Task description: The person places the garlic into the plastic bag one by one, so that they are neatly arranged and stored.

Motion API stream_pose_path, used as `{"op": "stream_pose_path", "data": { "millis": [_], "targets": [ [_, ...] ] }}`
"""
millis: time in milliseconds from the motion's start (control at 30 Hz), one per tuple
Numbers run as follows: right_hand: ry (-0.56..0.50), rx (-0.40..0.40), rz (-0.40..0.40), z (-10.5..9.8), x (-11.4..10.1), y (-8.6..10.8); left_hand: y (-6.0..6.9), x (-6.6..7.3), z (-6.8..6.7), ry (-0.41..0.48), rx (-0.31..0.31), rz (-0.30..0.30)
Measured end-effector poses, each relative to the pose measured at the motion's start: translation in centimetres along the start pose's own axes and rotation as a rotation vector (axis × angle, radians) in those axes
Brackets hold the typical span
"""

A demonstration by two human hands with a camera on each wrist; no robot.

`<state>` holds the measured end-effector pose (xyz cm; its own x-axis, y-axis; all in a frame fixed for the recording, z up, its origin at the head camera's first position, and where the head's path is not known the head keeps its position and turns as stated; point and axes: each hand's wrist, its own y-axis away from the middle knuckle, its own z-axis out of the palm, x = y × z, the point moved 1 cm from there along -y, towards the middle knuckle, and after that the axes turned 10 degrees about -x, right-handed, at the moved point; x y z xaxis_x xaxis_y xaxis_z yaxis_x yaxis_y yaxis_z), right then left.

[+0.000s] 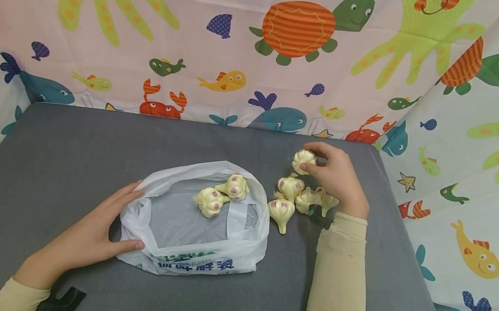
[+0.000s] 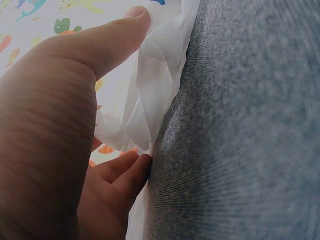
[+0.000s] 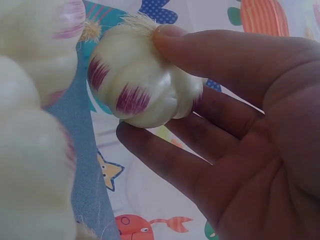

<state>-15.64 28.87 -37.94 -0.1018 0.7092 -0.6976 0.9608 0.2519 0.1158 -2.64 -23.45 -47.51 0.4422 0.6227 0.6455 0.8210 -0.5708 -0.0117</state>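
Note:
In the head view my right hand (image 1: pixel 337 176) pinches a garlic bulb (image 1: pixel 304 161) between thumb and fingers, at the far right of the table. The right wrist view shows this garlic bulb (image 3: pixel 145 80) up close, pale with purple streaks and a tuft of roots. Several more garlic bulbs (image 1: pixel 281 211) lie just below that hand, some partly hidden by the wrist. A white plastic bag (image 1: pixel 190 267) lies with its mouth spread wide, and two garlic bulbs (image 1: pixel 210 202) are inside. My left hand (image 1: pixel 93 230) rests against the bag's left side, fingers extended and thumb apart.
The grey table (image 1: pixel 70 150) carries all of this. A fabric curtain (image 1: pixel 248 1) printed with sea animals hangs along the back and sides. A black strap (image 1: pixel 61 303) is at the left wrist.

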Motion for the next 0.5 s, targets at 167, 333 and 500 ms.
{"op": "stream_pose_path", "data": {
  "millis": [167,333,500],
  "targets": [
    [-0.008,-0.003,-0.005,-0.06,-0.20,-0.01,-0.07,0.08,-0.11,-0.003,-0.001,-0.004],
    [-0.010,-0.012,-0.015,0.01,-0.41,-0.08,-0.06,0.12,-0.16,-0.006,0.001,0.002],
    [-0.002,-0.021,-0.013,0.19,-0.34,-0.14,-0.03,0.19,-0.17,-0.009,0.001,0.001]
  ]
}}
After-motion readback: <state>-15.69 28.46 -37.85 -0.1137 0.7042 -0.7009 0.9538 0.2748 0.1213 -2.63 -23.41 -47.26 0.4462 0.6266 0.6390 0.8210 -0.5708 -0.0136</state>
